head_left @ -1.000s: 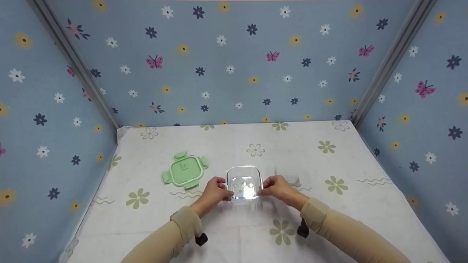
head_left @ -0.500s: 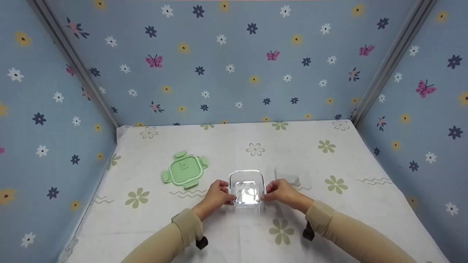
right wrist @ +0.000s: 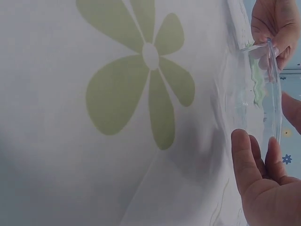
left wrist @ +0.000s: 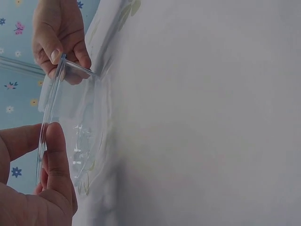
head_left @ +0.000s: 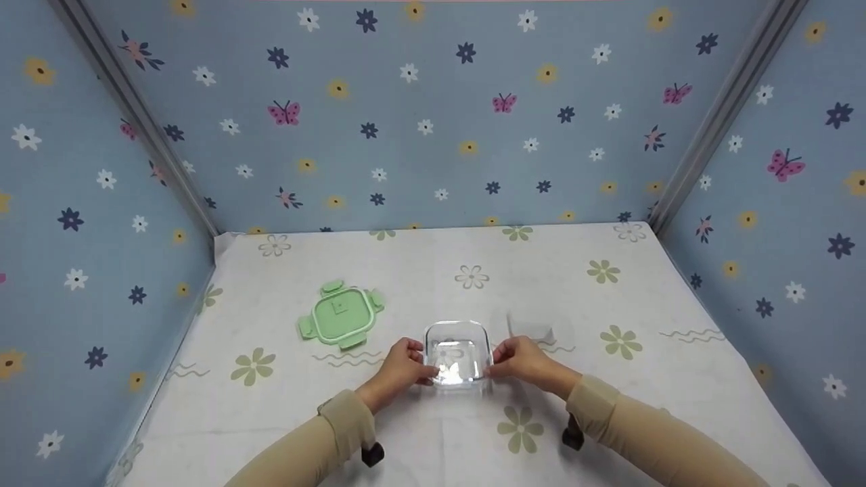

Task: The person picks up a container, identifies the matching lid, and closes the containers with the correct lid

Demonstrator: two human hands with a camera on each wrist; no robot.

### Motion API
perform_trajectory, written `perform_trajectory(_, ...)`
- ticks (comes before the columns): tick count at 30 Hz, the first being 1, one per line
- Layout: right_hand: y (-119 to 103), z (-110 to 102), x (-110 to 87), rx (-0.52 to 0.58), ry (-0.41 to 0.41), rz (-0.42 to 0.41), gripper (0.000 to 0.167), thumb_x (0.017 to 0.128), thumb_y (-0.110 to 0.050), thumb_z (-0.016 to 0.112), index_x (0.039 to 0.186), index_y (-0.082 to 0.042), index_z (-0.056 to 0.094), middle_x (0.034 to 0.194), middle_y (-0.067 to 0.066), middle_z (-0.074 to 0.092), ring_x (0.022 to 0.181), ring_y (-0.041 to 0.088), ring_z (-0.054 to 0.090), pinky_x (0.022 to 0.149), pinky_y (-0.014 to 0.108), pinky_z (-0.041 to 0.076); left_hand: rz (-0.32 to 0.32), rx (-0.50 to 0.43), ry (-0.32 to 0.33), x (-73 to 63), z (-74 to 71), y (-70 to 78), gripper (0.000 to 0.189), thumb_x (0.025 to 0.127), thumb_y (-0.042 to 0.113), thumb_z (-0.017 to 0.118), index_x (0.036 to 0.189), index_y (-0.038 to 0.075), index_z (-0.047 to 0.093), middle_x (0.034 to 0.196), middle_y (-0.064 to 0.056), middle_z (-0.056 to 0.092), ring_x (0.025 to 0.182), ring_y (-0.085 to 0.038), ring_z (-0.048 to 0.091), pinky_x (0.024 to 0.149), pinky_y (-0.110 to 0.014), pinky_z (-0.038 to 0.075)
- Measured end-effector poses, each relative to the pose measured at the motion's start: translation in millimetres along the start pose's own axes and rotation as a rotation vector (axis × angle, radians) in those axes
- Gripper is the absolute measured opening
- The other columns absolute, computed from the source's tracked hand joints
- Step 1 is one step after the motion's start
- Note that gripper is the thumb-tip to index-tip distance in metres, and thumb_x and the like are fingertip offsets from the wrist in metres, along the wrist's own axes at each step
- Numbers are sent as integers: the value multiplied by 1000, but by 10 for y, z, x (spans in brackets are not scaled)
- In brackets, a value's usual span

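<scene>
A square clear glass food container (head_left: 459, 353) with rounded corners is between my two hands, its opening facing up. My left hand (head_left: 404, 368) grips its left side, the thumb near the front corner and the fingers along the wall. On the opposite side my right hand (head_left: 527, 362) pinches the rim and wall. Both wrist views show the glass container (left wrist: 77, 122) close over the white cloth, with fingertips against its walls. A green lid (head_left: 344, 316) with its side flaps spread out lies on the cloth, left of and behind the container.
Just behind my right hand lies a small whitish translucent packet (head_left: 531, 329). A white floral cloth (head_left: 433, 439) covers the table. Blue patterned panels (head_left: 433, 115) rise at the back and both sides, with grey posts (head_left: 727, 111) at the corners.
Both hands have brought the glass container a little towards me and slightly right, mostly in the first half second. The green lid and the packet have stayed put.
</scene>
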State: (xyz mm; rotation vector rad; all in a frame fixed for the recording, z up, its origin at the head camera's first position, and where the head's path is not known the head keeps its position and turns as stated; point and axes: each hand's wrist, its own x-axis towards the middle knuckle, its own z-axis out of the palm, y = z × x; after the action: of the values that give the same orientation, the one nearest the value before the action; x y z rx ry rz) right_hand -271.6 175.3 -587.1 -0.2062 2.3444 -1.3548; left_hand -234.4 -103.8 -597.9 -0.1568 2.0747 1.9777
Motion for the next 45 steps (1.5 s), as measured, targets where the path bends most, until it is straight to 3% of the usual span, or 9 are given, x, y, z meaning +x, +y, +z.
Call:
perform_trajectory(14,-23,3,-25,19,-43,-33,23,83,-9,90,90,-4,69,82,0,65,78,13,60,69,22,49,-32,-7,4,-10,-3,-17,53,84,-12,80,126,-8,48,95,-7,48,77,-19,60,66,-31,65)
perform_trajectory(19,-36,-5,-3,27,-58,0,29,89,-12,87,105,2,68,88,4,67,79,15,67,71,26,58,-33,64,12,46,-54,-14,45,91,-1,79,126,-8,52,100,-8,54,80,-19,61,71,-34,66)
perform_trajectory(26,-66,48,84,98,7,53,47,93,-8,82,132,10,61,105,14,68,84,22,74,82,39,67,-11,175,-17,183,-157,-14,55,93,9,81,139,-7,56,116,-16,62,94,-23,66,81,-39,66)
perform_trajectory(34,-106,74,208,123,101,58,54,93,-7,81,139,11,59,111,19,69,84,23,73,78,39,67,20,221,-50,307,-241,5,60,94,11,81,146,-5,55,137,-24,63,117,-32,68,92,-41,65)
perform_trajectory(41,-156,86,291,135,115,66,56,94,-8,82,141,10,58,111,16,64,85,23,71,77,38,67,22,159,-65,395,-270,-2,64,94,9,80,150,-7,53,143,-25,61,123,-32,66,92,-38,65)
perform_trajectory(45,-145,103,331,145,119,76,49,93,-6,81,136,9,62,106,12,64,84,21,69,75,35,65,37,124,-87,430,-265,-7,63,94,6,77,150,-10,52,144,-29,61,122,-30,67,92,-35,65)
